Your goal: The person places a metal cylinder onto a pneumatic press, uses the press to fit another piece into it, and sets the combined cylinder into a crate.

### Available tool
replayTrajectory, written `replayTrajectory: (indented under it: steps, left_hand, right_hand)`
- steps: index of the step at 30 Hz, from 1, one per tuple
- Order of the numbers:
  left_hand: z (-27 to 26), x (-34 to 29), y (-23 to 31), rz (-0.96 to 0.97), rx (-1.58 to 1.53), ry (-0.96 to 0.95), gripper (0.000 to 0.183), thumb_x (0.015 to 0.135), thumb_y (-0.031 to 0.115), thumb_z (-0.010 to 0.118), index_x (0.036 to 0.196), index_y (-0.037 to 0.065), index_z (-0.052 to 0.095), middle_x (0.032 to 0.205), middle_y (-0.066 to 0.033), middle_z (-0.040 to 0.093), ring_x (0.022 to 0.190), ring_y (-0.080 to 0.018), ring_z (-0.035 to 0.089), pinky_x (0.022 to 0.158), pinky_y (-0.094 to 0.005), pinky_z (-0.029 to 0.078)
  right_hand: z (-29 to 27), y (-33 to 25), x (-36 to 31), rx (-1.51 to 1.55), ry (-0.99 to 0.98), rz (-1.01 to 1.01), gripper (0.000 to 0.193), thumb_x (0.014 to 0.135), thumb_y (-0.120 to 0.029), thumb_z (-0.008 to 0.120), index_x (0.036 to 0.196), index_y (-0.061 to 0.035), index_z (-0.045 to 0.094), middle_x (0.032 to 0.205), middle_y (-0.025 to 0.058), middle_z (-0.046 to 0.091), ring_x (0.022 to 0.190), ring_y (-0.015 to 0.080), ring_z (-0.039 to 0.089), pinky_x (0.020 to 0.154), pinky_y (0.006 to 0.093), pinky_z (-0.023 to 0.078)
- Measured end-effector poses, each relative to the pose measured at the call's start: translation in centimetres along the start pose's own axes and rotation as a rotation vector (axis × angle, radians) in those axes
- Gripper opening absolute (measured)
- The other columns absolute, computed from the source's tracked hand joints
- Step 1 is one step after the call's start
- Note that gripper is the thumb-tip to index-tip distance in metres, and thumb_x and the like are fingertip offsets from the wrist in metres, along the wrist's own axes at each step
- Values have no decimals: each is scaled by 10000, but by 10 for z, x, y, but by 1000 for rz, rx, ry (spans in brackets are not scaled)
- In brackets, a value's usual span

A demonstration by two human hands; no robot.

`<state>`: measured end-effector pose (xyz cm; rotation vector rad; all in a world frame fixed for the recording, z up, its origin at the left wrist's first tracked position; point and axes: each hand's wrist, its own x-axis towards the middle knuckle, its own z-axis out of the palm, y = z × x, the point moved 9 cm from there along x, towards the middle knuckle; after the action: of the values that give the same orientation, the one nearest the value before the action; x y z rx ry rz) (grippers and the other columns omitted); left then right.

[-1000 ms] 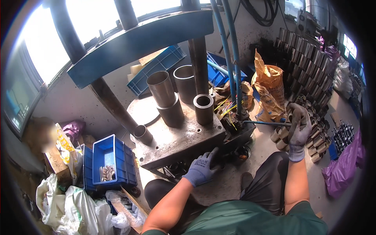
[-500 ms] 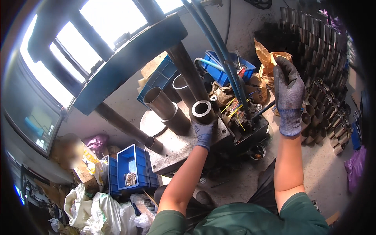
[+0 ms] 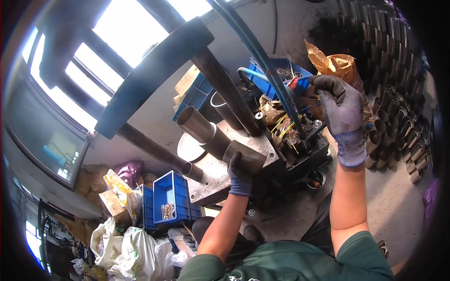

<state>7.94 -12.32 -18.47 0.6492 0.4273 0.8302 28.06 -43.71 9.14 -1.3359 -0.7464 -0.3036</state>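
My gloved left hand (image 3: 240,178) is closed on a short, thick metal tube (image 3: 245,157), which lies tilted on its side over the steel press table (image 3: 218,180). Beside that tube, a dark metal cylinder (image 3: 218,144) stands on the table with a thinner, shiny steel tube (image 3: 194,124) set in its top. Another open-ended tube (image 3: 226,112) stands behind, close to the press column (image 3: 227,93). My gloved right hand (image 3: 342,105) is raised on the right, in front of a brown paper bag (image 3: 337,65). Its fingers are curled, and whatever they may hold is hidden.
Blue press plate (image 3: 154,75) hangs over the table. Blue hoses and loose wires (image 3: 286,131) run right of it. Blue bins (image 3: 171,199) and white sacks (image 3: 136,250) sit at lower left. Many cut tubes (image 3: 389,131) are stacked on the right.
The thick tube in my left hand has tipped from end-up onto its side. My right hand has come down slightly, away from the paper bag, its fingers curling more.
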Motion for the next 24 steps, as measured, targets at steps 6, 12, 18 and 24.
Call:
replayTrajectory:
  steps: [6,12,18,24]
  left_hand:
    - [44,-58,130,553,210,-2,473,862,100,703,1311,8,591,1219,-107,652,1120,-257,632,984,-401,522]
    - [133,-27,266,1075,637,-97,634,818,32,800,1392,36,532,1339,-88,611,1207,-245,609,1004,-379,539]
    - [128,75,322,984,749,131,858,634,145,970,1370,23,545,1288,-115,657,1126,-273,659,997,-381,563]
    - [130,102,305,686,386,157,840,607,137,984,1324,17,564,1231,-136,682,1065,-285,688,970,-404,597]
  right_hand:
    - [-1,-32,-6,-289,-78,-108,183,973,-106,675,1103,9,731,961,144,757,837,238,757,780,341,599]
    - [-4,-36,-14,-261,-75,-101,345,1062,-293,585,1167,9,717,1052,188,749,967,301,748,866,369,580]
    - [-1,-46,-18,-188,-75,-160,444,1093,-336,531,1358,8,627,1232,237,701,1124,347,700,989,393,538]
    - [-4,-53,-19,-320,-158,-87,264,1002,-235,658,1123,-6,709,990,198,714,902,337,715,802,412,561]
